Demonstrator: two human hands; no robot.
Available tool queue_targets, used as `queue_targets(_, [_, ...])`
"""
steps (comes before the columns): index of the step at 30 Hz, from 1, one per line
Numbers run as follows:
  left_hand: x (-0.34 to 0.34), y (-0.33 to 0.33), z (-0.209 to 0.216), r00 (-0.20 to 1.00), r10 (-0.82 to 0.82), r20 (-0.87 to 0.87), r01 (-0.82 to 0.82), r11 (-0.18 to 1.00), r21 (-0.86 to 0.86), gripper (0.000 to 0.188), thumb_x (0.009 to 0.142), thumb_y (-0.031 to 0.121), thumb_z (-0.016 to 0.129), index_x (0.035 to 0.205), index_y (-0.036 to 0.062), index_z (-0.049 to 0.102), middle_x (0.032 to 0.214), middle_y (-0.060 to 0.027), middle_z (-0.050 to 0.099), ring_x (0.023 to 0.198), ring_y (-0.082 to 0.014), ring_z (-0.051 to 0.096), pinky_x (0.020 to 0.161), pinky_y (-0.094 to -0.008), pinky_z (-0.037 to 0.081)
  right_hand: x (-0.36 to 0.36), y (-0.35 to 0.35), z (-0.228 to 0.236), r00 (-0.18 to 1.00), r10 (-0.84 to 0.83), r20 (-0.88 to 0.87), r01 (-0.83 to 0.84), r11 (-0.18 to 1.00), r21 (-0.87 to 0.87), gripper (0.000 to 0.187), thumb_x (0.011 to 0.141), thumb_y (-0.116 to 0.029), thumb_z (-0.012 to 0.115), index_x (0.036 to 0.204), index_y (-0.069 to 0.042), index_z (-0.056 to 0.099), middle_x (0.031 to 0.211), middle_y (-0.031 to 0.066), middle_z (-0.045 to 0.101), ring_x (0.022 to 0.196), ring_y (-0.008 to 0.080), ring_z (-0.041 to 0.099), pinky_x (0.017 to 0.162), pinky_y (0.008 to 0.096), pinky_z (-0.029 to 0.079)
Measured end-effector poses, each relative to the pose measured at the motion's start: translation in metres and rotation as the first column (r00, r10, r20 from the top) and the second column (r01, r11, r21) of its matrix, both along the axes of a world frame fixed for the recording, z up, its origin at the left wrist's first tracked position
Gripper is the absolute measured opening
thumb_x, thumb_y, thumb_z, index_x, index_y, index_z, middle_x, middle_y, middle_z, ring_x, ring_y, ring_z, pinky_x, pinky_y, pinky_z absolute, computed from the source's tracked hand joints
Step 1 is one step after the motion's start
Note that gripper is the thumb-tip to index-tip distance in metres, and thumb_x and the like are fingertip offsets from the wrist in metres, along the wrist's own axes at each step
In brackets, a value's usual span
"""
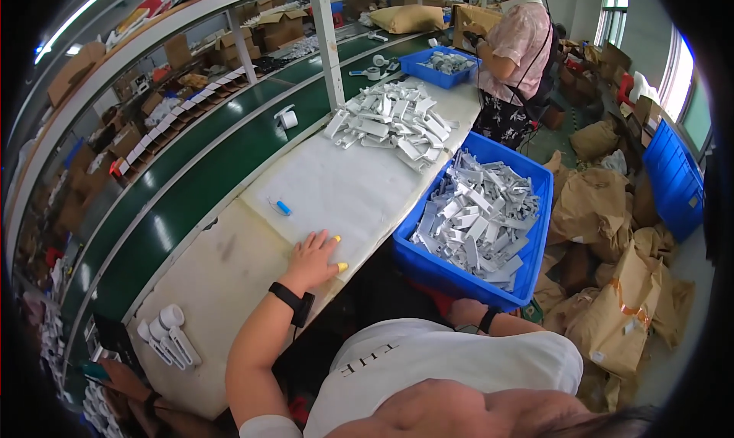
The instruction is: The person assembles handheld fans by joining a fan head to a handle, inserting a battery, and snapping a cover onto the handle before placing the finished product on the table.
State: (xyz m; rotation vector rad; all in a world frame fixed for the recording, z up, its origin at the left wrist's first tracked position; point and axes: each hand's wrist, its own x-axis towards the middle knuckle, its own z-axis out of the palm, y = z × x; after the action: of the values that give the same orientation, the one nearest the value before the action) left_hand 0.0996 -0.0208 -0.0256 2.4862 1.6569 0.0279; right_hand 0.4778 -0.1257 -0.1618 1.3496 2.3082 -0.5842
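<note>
My left hand lies on the white sheet on the workbench, fingers spread and holding nothing. Yellow covers wrap the tips of its thumb and one finger. A little beyond it lies a small blue cylinder with a thin wire. My right hand is low beside the near wall of a large blue bin; its fingers are mostly hidden. White and grey plastic parts fill that bin. Similar long white plastic parts form a loose pile at the sheet's far end.
Several white handled parts lie at the bench's left end, near another person's hand. A green conveyor runs behind a white post. A person stands beyond the small blue bin. Brown sacks crowd the right.
</note>
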Motion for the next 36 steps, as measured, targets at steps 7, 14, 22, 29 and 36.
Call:
queue_targets(7, [-0.015, 0.022, -0.003, 0.968, -0.090, 0.232, 0.103, 0.994, -0.044, 0.052, 0.080, 0.030, 0.059, 0.123, 0.0038, 0.049, 0.125, -0.0199, 0.049, 0.116, -0.0323, 0.046, 0.097, -0.0367, 0.038, -0.052, 0.034, 0.118, 0.899, -0.127, -0.418, 0.107, 0.992, -0.072, 0.033, 0.088, -0.032, 0.051, 0.090, -0.002, 0.065, 0.083, 0.0181, 0.064, 0.080, 0.0300, 0.062, 0.075, 0.0367, 0.049])
queue_targets(14, [-0.040, 0.037, 0.024, 0.741, 0.242, 0.626, -0.152, 0.969, -0.195, 0.038, 0.086, 0.021, 0.053, 0.119, 0.0021, 0.052, 0.101, -0.0104, 0.064, 0.087, -0.0204, 0.063, 0.073, -0.0280, 0.049, -0.122, 0.102, 0.169, 0.447, -0.234, -0.863, -0.141, 0.935, -0.326, 0.026, 0.089, -0.019, 0.056, 0.107, 0.000, 0.058, 0.088, 0.0028, 0.063, 0.082, 0.0080, 0.057, 0.075, 0.0233, 0.046])
queue_targets(22, [-0.067, 0.082, 0.006, -0.107, 0.368, 0.924, -0.050, 0.926, -0.375, 0.032, 0.094, 0.024, 0.043, 0.114, 0.0016, 0.053, 0.102, -0.0102, 0.063, 0.083, -0.0152, 0.063, 0.065, -0.0241, 0.048, -0.236, 0.225, 0.210, 0.354, 0.015, -0.935, -0.181, 0.982, -0.053, 0.019, 0.088, -0.013, 0.058, 0.102, 0.000, 0.061, 0.088, 0.0030, 0.064, 0.079, 0.0077, 0.057, 0.072, 0.0241, 0.047])
queue_targets(29, [-0.058, 0.109, -0.035, -0.206, 0.434, 0.877, 0.011, 0.897, -0.442, 0.027, 0.092, 0.017, 0.047, 0.112, 0.0006, 0.054, 0.098, -0.0098, 0.063, 0.079, -0.0146, 0.062, 0.065, -0.0249, 0.048, -0.331, 0.418, 0.154, 0.448, 0.000, -0.894, 0.196, 0.976, 0.099, 0.038, 0.082, -0.025, 0.064, 0.110, -0.001, 0.057, 0.098, 0.0133, 0.062, 0.086, 0.0208, 0.060, 0.078, 0.0289, 0.047])
queue_targets(36, [-0.062, 0.109, -0.040, -0.279, 0.479, 0.832, 0.150, 0.878, -0.455, 0.023, 0.092, 0.010, 0.049, 0.111, -0.0012, 0.055, 0.095, -0.0094, 0.063, 0.080, -0.0147, 0.060, 0.065, -0.0257, 0.049, -0.425, 0.524, 0.145, 0.746, -0.122, -0.655, 0.566, 0.633, 0.528, 0.068, 0.075, -0.050, 0.061, 0.129, -0.015, 0.040, 0.136, 0.0192, 0.033, 0.113, 0.0390, 0.046, 0.090, 0.0444, 0.042])
